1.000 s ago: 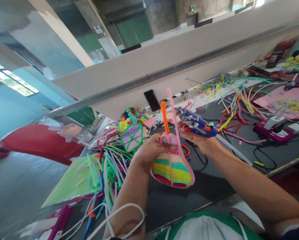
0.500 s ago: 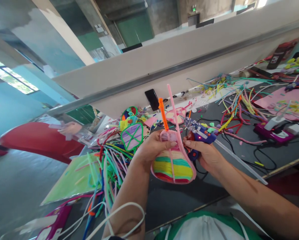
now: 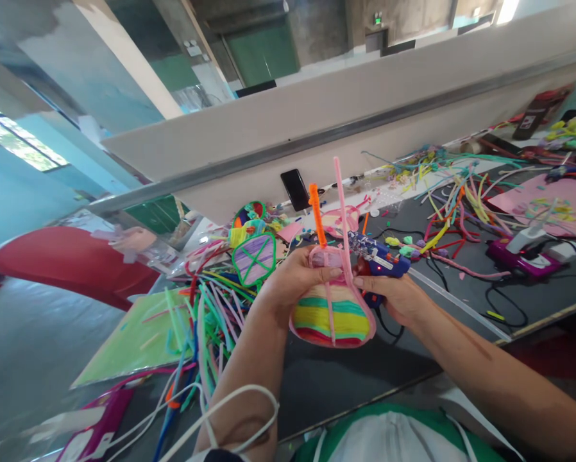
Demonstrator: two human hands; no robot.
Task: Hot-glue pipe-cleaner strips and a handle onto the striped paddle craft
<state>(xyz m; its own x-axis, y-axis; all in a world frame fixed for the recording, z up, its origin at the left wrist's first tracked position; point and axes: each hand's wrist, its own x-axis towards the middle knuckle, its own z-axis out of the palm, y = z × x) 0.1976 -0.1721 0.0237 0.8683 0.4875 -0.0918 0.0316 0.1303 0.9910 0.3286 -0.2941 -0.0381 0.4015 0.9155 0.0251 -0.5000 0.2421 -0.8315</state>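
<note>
Left hand (image 3: 288, 282) pinches the neck of a striped pipe-cleaner craft (image 3: 333, 311), held above the dark table (image 3: 413, 359). Right hand (image 3: 396, 298) is curled around a blue glue gun (image 3: 377, 260), just beside the craft's orange stem (image 3: 317, 215).

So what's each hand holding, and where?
Left hand grips the striped pipe-cleaner craft at its narrow pink top; right hand holds the blue glue gun by its handle.

Right hand (image 3: 394, 298) has dropped & pulled in toward the near side, and the blue glue gun (image 3: 379, 260) went w/ it. Gun was up by the top of the striped craft (image 3: 333, 314) a sec ago; now it's lower, tucked behind the craft's right edge.
</note>
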